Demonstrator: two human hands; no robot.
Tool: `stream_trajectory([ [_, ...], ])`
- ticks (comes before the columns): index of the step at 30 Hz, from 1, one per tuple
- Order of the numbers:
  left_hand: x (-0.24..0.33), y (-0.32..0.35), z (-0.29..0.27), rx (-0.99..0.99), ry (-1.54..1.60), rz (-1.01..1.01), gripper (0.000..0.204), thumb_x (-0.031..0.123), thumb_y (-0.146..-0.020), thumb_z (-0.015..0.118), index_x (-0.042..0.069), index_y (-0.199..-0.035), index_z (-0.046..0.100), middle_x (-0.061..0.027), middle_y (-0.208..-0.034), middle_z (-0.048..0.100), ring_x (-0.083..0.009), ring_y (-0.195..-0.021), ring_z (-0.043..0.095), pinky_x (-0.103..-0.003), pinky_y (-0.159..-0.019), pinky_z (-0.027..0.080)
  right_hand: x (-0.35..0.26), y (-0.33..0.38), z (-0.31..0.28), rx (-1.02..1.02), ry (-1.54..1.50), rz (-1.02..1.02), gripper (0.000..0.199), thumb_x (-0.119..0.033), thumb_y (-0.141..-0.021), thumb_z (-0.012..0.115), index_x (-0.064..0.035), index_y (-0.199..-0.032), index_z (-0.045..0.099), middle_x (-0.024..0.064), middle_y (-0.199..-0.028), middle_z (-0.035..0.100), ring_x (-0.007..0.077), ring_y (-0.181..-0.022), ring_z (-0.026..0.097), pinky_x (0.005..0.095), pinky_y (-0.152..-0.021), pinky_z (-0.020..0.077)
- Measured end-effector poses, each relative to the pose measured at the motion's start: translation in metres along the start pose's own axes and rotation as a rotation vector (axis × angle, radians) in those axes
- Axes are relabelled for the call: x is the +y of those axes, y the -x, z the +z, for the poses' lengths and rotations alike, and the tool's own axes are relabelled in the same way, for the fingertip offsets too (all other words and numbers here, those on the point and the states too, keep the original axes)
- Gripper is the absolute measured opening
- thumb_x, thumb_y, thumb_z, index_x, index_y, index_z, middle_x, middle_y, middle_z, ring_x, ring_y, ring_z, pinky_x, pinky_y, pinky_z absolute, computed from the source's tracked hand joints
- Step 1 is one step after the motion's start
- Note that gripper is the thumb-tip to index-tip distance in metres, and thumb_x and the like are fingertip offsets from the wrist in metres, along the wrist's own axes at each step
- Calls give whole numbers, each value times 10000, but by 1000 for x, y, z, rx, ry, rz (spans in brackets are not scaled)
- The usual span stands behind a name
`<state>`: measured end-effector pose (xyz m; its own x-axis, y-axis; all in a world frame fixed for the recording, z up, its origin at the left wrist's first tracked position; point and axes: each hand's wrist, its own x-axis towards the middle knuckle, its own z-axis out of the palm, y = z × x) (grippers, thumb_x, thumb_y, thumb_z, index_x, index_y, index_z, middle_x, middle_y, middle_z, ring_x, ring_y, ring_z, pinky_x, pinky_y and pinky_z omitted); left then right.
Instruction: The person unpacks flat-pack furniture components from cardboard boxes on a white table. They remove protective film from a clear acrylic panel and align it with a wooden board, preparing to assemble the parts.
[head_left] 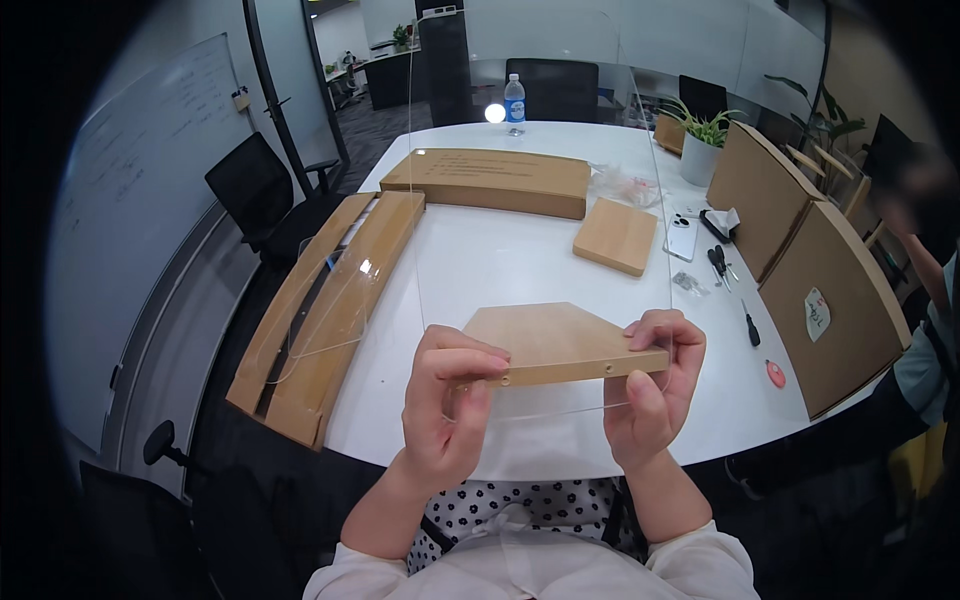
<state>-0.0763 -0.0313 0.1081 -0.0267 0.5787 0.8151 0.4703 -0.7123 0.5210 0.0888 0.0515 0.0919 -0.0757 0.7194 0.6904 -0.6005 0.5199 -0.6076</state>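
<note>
Remotely, I am reading nothing: print [480,165] is lining the long brown cardboard box [490,197] beyond the fingers [474,357], handwriting [187,90] the rectangular whiteboard [115,260] leftward, white paper tag [818,315] rightward.

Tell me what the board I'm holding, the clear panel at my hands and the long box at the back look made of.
The board looks like smooth wood or veneer, from its tan color. The clear panel seems glossy acrylic or glass: things show through and its edges shine. The long box looks like matte cardboard, brown with printed top.
</note>
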Motion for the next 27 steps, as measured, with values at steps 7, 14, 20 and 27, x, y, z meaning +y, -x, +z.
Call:
stream_trajectory([
  [7, -3, -1, 7, 110, 132, -24, 252, -35, -867, 441, 5, -1111, 397, -133, -989, 515, -155, -882, 488, -262, -819, 414, 0, -2, 3, 12, -32, 9, 411, -99, -754, 545, -39, -1108, 345, 89, -986, 378, 110, -818, 364, 182, -608, 360],
  [14, 3, -1, 22, 311, 250, -100, 413, 1, -859, 477, 8, -1228, 290, -127, -954, 538, -139, -882, 500, -264, -844, 396, 1, -3, 3, 26, -34, -4, 408, -86, -751, 525, -36, -1112, 340, 88, -991, 379, 103, -795, 366, 174, -539, 358],
  [20, 1, 5, 17, 278, 232, -241, 461, 81, -852, 474, -1, -1274, 307, -144, -1083, 509, -171, -1031, 467, -314, -933, 354, 7, 0, 2, 39, -31, -6, 419, -87, -735, 524, -37, -1107, 339, 92, -985, 383, 126, -819, 373, 197, -621, 379],
  [27, 2, 9, 2, 147, 483, -422, 311, 92, -837, 511, 49, -1144, 484, -229, -1516, 146, -336, -1418, -132, -474, -1123, 50, 15, 1, 0, -6, 36, -73, 439, -62, -694, 521, -38, -1095, 344, 100, -973, 380, 170, -885, 364, 316, -867, 317],
])
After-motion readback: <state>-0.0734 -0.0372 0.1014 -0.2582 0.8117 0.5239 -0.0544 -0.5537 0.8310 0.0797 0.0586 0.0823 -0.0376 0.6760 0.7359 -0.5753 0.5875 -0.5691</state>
